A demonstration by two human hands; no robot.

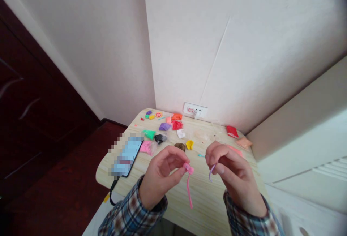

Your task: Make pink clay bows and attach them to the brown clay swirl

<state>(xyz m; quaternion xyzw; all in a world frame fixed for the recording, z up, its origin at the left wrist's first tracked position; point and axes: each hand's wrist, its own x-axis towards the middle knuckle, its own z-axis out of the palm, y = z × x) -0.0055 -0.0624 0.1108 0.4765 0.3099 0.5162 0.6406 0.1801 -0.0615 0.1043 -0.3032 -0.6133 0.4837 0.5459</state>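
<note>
My left hand (164, 174) pinches a small, knobbly, matte pink lump (191, 170) between thumb and fingertips; it juts past their ends toward my other hand. A thin, soft-looking pink strand (189, 194) hangs from its underside, nearly straight, below my grip. My right hand (237, 172) nips a slender, curved lilac strip (210, 175) at its upper end, the free part bowing downward just outside my thumb. The two pieces are apart, both held above a pale, wood-grained tabletop (203, 196). Blue-and-brown plaid cuffs (134, 207) wrap my wrists.

Just beyond my fingers are a round, brown, dull-surfaced piece (180, 146) and a crumpled yellow lump (189, 144). Farther out lie soft masses in clear, wrinkled plastic: bright pink (146, 147), black (159, 139), green (149, 134), purple (164, 127) and red (177, 125). A flat, glossy phone (130, 156), partly pixelated, rests at left; a flat red packet (232, 131) lies near the far right edge. Behind stands a smooth whitish wall (184, 48) with a white plastic socket plate (191, 109).
</note>
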